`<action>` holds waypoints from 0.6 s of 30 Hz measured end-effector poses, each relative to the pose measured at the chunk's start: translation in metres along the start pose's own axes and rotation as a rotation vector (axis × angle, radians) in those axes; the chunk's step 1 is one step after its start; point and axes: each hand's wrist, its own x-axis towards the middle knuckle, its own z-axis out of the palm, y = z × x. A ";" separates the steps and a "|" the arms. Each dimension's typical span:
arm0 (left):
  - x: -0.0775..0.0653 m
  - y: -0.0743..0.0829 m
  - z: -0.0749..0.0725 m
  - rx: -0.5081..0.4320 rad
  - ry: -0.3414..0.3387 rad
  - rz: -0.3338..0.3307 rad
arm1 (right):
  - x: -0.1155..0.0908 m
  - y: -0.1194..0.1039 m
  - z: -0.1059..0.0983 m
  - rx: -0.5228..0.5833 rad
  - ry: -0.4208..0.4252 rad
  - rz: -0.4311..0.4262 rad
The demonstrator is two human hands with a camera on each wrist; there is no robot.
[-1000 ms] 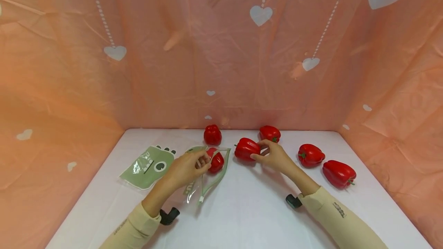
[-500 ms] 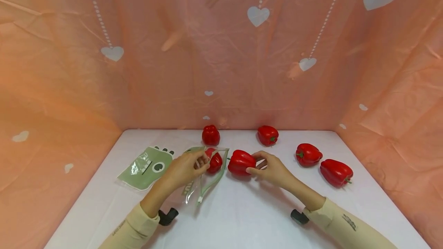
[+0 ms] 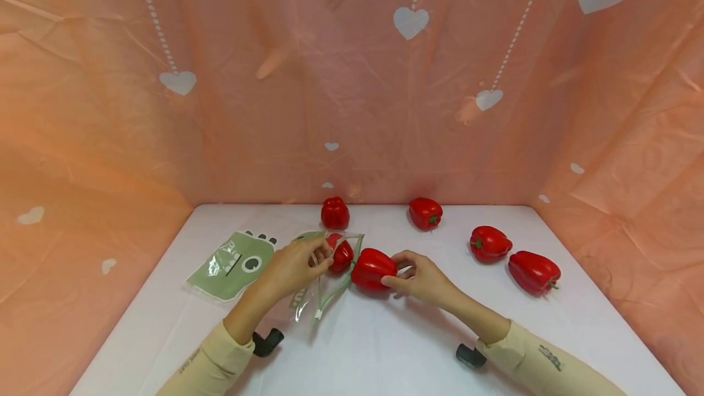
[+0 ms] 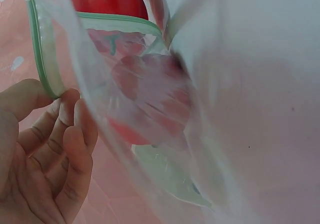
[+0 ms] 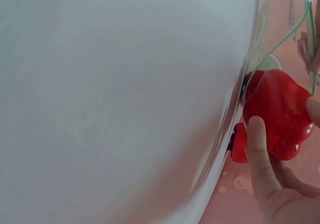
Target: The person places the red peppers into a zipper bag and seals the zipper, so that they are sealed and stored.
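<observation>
My left hand [image 3: 297,266] pinches the green-edged rim of a clear zip bag [image 4: 92,15] between thumb and fingers, and the bag's mouth gapes toward the right. Inside that bag lies a red bell pepper [image 3: 342,255], seen blurred through the plastic in the left wrist view. My right hand [image 3: 422,280] grips another red bell pepper [image 3: 373,269] by its blunt end, its green stem pointing left at the bag's mouth. In the right wrist view the thumb and fingers [image 5: 259,144] span this held pepper [image 5: 277,106]. Its stem end overlaps the bag's green rim.
A second bag with a green monster print [image 3: 233,266] lies flat at the left. Loose red peppers sit at the back [image 3: 335,213], back right [image 3: 425,213] and right, where two peppers [image 3: 491,244] lie close together. Orange cloth [image 3: 352,109] hangs behind the white table [image 3: 385,347].
My right hand has carried its pepper left and toward me, from beside the back-right pepper to the bag's mouth. The left hand keeps its hold on the rim, almost still.
</observation>
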 end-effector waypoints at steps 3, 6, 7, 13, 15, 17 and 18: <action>-0.001 0.000 0.000 0.002 -0.002 0.000 | 0.000 -0.001 0.003 0.040 -0.007 0.012; -0.001 0.000 0.000 0.002 -0.006 -0.007 | 0.001 -0.001 0.006 0.078 0.000 0.027; -0.001 0.000 0.000 0.005 -0.006 -0.010 | 0.002 -0.001 0.007 0.086 0.004 0.032; -0.002 0.002 -0.001 0.018 -0.001 -0.018 | 0.006 -0.004 0.012 0.094 -0.003 0.036; -0.002 0.003 -0.002 0.018 0.002 -0.015 | 0.007 -0.004 0.013 0.110 -0.014 0.041; -0.002 0.004 -0.002 0.018 0.004 -0.011 | 0.008 -0.004 0.014 0.144 -0.022 0.057; -0.002 0.004 -0.002 0.021 0.006 -0.010 | 0.008 -0.005 0.014 0.158 -0.023 0.068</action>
